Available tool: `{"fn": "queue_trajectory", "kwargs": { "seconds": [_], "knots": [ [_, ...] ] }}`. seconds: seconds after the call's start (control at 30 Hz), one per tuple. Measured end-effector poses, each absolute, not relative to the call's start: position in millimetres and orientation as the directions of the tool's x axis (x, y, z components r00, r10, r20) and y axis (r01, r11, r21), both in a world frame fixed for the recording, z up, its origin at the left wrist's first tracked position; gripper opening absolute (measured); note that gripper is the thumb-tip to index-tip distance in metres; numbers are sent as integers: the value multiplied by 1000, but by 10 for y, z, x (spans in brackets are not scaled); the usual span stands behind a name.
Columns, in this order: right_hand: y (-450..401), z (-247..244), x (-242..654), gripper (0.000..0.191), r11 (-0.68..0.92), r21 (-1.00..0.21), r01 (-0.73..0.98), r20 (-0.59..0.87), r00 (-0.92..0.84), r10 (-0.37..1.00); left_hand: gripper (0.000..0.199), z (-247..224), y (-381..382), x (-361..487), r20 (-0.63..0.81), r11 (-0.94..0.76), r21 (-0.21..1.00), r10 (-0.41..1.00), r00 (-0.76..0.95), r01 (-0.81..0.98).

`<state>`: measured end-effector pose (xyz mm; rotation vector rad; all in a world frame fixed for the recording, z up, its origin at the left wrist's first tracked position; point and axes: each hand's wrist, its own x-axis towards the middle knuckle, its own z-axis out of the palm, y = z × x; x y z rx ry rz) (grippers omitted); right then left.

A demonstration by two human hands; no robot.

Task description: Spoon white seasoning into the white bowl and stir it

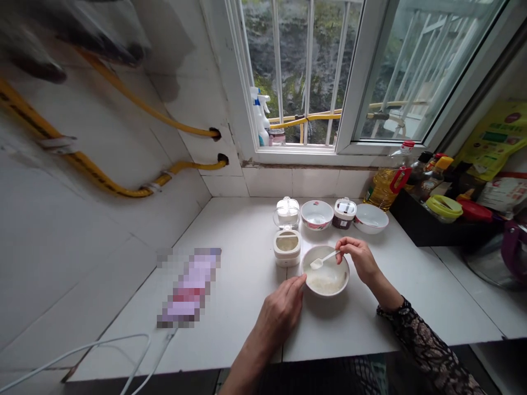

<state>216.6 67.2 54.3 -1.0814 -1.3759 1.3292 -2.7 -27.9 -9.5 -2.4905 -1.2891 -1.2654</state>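
Note:
A white bowl (325, 289) stands on the white tiled counter, with pale, grainy contents at its bottom. Against its left rim rest the bent fingers of my left hand (284, 302), gripping the bowl's edge; the thumb is hidden. My right hand (357, 257) pinches the handle of a small white spoon (323, 260). The spoon's head is over the bowl's inside, tilted down to the left; whether it holds anything is hard to see. Just left of the bowl is a cream seasoning jar (287, 258) with its clear lid (287, 214) raised.
Behind are a white lidded jar (288, 204), a flowered bowl (317, 215), a dark-bottomed jar (345, 214) and another bowl (371, 219). An oil bottle (385, 184) and a black box (428, 225) of bottles stand right. A blurred purple item (191, 285) and white cable (140, 351) lie left.

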Motion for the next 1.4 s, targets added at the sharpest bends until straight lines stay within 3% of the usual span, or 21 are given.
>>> {"fn": "queue_trajectory", "kwargs": {
  "seconds": [0.17, 0.33, 0.4, 0.47, 0.53, 0.57, 0.8, 1.1, 1.4],
  "knots": [
    [731, 635, 2103, 11, 101, -995, -19, 103, -143, 984, 42, -130, -271, -31, 700, -654, 285, 641, 314, 701],
    [744, 774, 1811, 12, 394, -914, 93, 380, -140, 914, 44, -146, -276, -21, 688, -645, 290, 654, 315, 707],
    [715, 768, 1696, 12, 603, -756, 255, 570, -195, 798, 42, -144, -276, -14, 682, -640, 293, 661, 314, 710],
    [684, 730, 1624, 13, 790, -491, 367, 699, -375, 609, 41, -142, -274, -9, 677, -636, 295, 665, 314, 713],
    [665, 689, 1604, 17, 878, -288, 382, 718, -521, 462, 41, -140, -272, -9, 676, -635, 294, 666, 314, 714],
    [662, 675, 1611, 19, 890, -251, 380, 716, -546, 435, 41, -138, -272, -10, 676, -636, 295, 666, 314, 713],
    [686, 673, 1729, 17, 847, -361, 389, 735, -440, 516, 43, -126, -286, -13, 663, -628, 314, 682, 309, 712],
    [603, 593, 1647, 21, 910, -161, 382, 693, -613, 380, 41, -137, -272, -8, 671, -629, 302, 674, 309, 716],
    [564, 607, 1655, 22, 917, -116, 382, 724, -600, 341, 39, -132, -276, -13, 669, -626, 296, 675, 312, 721]
  ]
}}
